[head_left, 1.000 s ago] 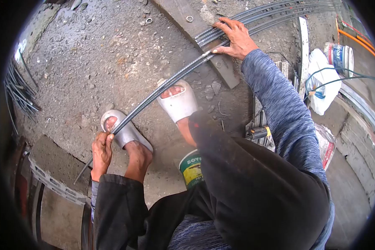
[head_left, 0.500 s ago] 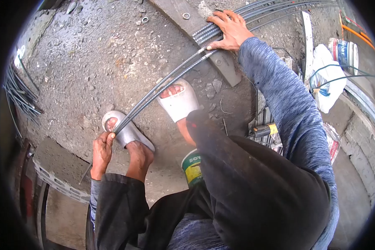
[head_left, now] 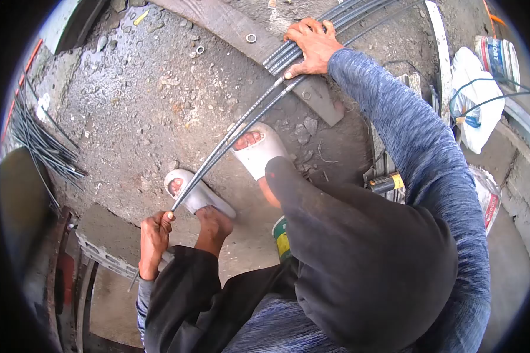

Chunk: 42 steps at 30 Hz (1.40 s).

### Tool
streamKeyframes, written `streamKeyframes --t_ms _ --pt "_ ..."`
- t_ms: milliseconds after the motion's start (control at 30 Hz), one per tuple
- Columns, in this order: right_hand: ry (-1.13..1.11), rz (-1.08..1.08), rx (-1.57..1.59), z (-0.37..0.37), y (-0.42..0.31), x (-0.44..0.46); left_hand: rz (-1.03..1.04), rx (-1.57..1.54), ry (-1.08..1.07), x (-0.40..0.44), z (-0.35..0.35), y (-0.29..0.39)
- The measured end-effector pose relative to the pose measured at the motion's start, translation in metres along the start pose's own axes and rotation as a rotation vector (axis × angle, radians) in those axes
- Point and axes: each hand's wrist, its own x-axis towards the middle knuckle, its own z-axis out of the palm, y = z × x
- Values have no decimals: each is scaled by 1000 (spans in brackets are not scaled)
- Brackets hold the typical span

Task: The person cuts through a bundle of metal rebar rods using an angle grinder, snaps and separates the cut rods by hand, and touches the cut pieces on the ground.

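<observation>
My left hand point(head_left: 155, 242) is closed around the near ends of a pair of long ribbed steel bars point(head_left: 229, 135), just beside my left sandal point(head_left: 209, 199). Those bars slant up and right, passing over the toe of my right sandal point(head_left: 266, 154). At the top my right hand point(head_left: 313, 48) curls over a bundle of rebar point(head_left: 282, 57), its thumb pressed by the pair of bars. The bundle lies across a flat plank with metal rings point(head_left: 229, 26). A thin rod end point(head_left: 133, 280) shows below my left wrist; whether it joins the bars is hidden.
A pile of cut rods point(head_left: 44, 144) lies at left, above a hollow concrete block point(head_left: 109, 241). A green and yellow bucket point(head_left: 282, 240) stands under my leg. To the right are a black and yellow tool point(head_left: 386, 183), a white bag point(head_left: 476, 100) and a paint bucket point(head_left: 497, 59).
The view has shifted, so the ground appears lower and further right. My left hand and the bar ends have come slightly closer to my body; my right hand stays on the bundle.
</observation>
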Motion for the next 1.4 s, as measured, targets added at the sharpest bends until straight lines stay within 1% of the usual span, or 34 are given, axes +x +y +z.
streamKeyframes --t_ms 67,167,200,300,333,433,467,567,633,700,733,833,900,967,1033,1100,1133,1167,1233,1267,1300,1333,1367,1400 --pt "-22 11 -7 -6 -4 0 -35 -1 -10 -11 -12 16" --pt "23 6 32 5 0 2 -34 0 26 -25 -27 33" --pt "23 12 32 5 0 2 -73 34 6 -29 -39 54" --pt "21 11 26 3 -2 3 -90 119 -2 -42 -61 85" --pt "18 9 24 4 -2 2 -58 127 20 -48 -63 97" --pt "13 18 -4 2 -2 3 -49 199 43 -64 -78 127" --pt "18 21 -6 4 0 5 -81 220 73 -69 -81 147" --pt "-15 38 -22 -3 -6 5 84 453 179 -92 -92 198" --pt "-10 50 -12 -1 -6 4 287 626 340 -102 -94 232" --pt "31 49 25 2 -3 6 319 765 365 -109 -100 280" --pt "48 38 62 5 -1 5 439 841 437 -112 -98 306" --pt "101 21 83 7 -2 1 510 783 440 -113 -102 309" --pt "128 8 59 9 -1 -1 344 641 312 -102 -106 263" --pt "140 2 32 10 -1 0 187 377 244 -93 -97 220" --pt "139 0 27 11 1 0 181 335 227 -79 -86 175" --pt "171 -14 32 15 1 1 184 176 209 -57 -73 117" --pt "180 -17 37 16 1 1 145 92 181 -43 -61 84" --pt "191 -18 41 17 2 0 111 8 152 -28 -45 51" --pt "198 -31 90 19 5 3 189 -153 185 9 6 -19" --pt "196 -25 91 19 6 -1 193 -95 183 23 23 -44" --pt "191 -32 89 16 6 0 189 -46 189 28 38 -63" --pt "182 -19 75 14 2 0 129 -16 205 24 44 -61" --pt "183 -16 67 12 -1 -2 163 -78 271 12 52 -61" --pt "183 -22 58 6 -4 -6 42 -183 224 -3 54 -47"
